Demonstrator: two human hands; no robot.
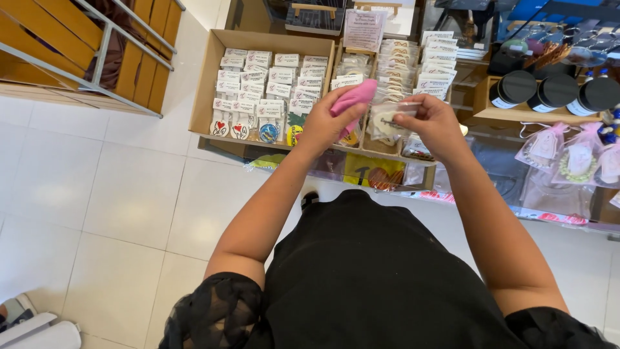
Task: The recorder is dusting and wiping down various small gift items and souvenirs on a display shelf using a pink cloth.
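1. Over the display shelf, in the head view, I see the left hand [323, 123] closed around a pink cloth [355, 97], which is bunched in the fist with one end sticking up past the fingers.
2. Just beside it, the right hand [434, 124] pinches the top edge of a small clear packet [387, 123] between thumb and fingertips; the packet hangs between the two hands, above the cardboard tray [206, 77] of carded trinkets.
3. Handling, as I judge it: the cloth looks soft and light, so a loose fist is enough. The packet looks thin, slick and nearly weightless, its film likely to crinkle or slip; the stiffer top edge is the safest place to grip.
4. Around them: rows of white-carded items fill the tray, black-lidded jars [555, 90] stand to the right, and pink mesh gift bags [568, 152] lie below those. White tiled floor [97, 194] lies to the left.
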